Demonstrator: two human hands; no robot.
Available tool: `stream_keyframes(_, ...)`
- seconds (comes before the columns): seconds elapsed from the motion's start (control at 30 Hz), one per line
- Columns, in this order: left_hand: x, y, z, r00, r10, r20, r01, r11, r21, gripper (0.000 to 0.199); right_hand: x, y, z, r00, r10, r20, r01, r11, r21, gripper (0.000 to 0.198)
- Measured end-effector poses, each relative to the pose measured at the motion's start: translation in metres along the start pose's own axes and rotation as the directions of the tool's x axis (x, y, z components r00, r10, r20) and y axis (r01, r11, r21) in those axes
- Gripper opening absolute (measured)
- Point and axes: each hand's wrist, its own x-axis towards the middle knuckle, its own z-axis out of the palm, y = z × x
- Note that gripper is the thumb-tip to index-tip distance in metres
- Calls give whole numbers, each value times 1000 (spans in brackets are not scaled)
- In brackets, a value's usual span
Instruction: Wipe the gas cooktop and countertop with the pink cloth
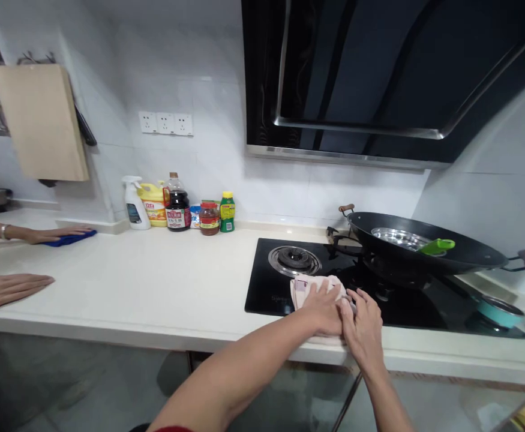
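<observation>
1. Cloth, pale pink with a purplish patch, lies bunched across the front edge of the black glass cooktop, partly on the white worktop.
2. Left hand rests palm-down on it, grip spread rather than clenched, probably so that pressure reaches a broad area of fabric.
3. Right hand overlaps the left at the cloth's right side, fingers curved; whether its grip pinches any fabric, I cannot tell. Such a position would steady that loose edge.
4. Just behind the cloth sits a round burner, its dark centre ringed by shiny metal.
5. Farther right, a wide black wok with wooden handle ends stands over the other burner, seemingly because its rounded bowl needs support. Inside are a gleaming metal dish and a bright green handle.
6. Bottles and a jar line the tiled wall, presumably leaving the front of the smooth worktop accessible.
7. At far left, a co-worker's hand lies flat on a blue cloth.
</observation>
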Motion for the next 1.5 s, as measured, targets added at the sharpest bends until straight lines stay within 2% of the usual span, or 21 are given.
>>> stream_keyframes(0.17, 29, -3, -1, 998, 12, 68, -16, 999, 51, 73, 2, 4, -1, 999, 5, -35, -3, 998, 70, 65)
stream_keyframes(0.3, 29, -3, 2, 998, -7, 61, 5, 999, 43, 72, 4, 7, -1, 998, 66, 19, -67, 994, 90, 64)
stream_keyframes(0.43, 2, 1, 0, 999, 31, 15, -31, 999, -8, 72, 2, 12, -1, 995, 89, 52, -92, 993, 70, 64)
stream_keyframes(0.53, -23, -4, -5, 1000, 23, 5, -23, 997, -71, 75, 1, 14, -1, 997, 60, 54, -62, 997, 47, 66)
stream_keyframes(0.7, -64, -38, -17, 991, -130, 17, 131, 988, -87, 88, 0, 15, 0, 987, -4, 160, 3, 1000, 9, 70)
stream_keyframes(0.87, -111, -79, -28, 957, -288, -28, 287, 957, -54, 86, -1, 18, 1, 978, 3, 209, 11, 998, -65, 68)
stream_keyframes(1.03, -134, -88, -29, 932, -355, -65, 353, 934, -47, 83, -1, 11, -1, 977, -22, 211, 39, 996, -80, 64)
stream_keyframes(1.17, -118, -70, -22, 931, -359, -71, 355, 933, -57, 84, 1, 9, -5, 987, -42, 152, 35, 998, 52, 59)
stream_keyframes(1.33, -65, -26, -6, 975, -217, -41, 213, 973, -86, 85, 10, 2, -14, 996, 11, 84, -32, 967, 255, 55)
stream_keyframes(1.43, -35, -2, 2, 992, -101, -73, 99, 995, -33, 81, 18, -9, -14, 987, -46, 152, -6, 945, 326, 52)
stream_keyframes(1.5, -27, 6, 4, 994, -30, -101, 31, 999, 7, 80, 21, -12, -9, 965, -77, 249, -13, 940, 340, 53)
